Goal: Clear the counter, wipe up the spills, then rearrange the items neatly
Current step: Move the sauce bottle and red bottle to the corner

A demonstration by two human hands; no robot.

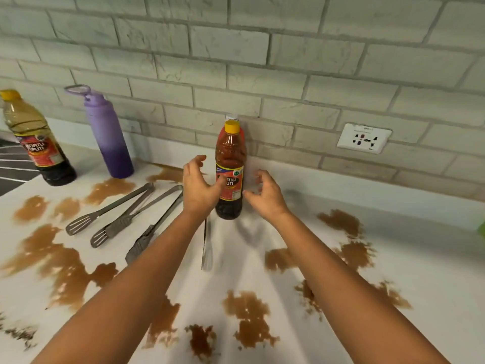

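Note:
A yellow-capped sauce bottle (230, 164) with a red label stands upright near the tiled wall on the white counter (393, 258). My left hand (198, 185) is open at its left side, thumb touching or almost touching the label. My right hand (266, 191) is open just right of it, fingers curled, apart from the bottle. A white cap (232, 117) of something behind the bottle shows above it. Brown spills (63, 261) cover much of the counter. Metal tongs (123, 210) and a whisk-like utensil (207, 248) lie left of and under my left arm.
A purple water bottle (109, 135) and a second, half-full sauce bottle (35, 143) stand at the back left. A dark striped surface (13, 164) is at the far left edge. A wall socket (363, 137) sits low on the tiles at the right. Something green (481, 228) peeks in at the right edge.

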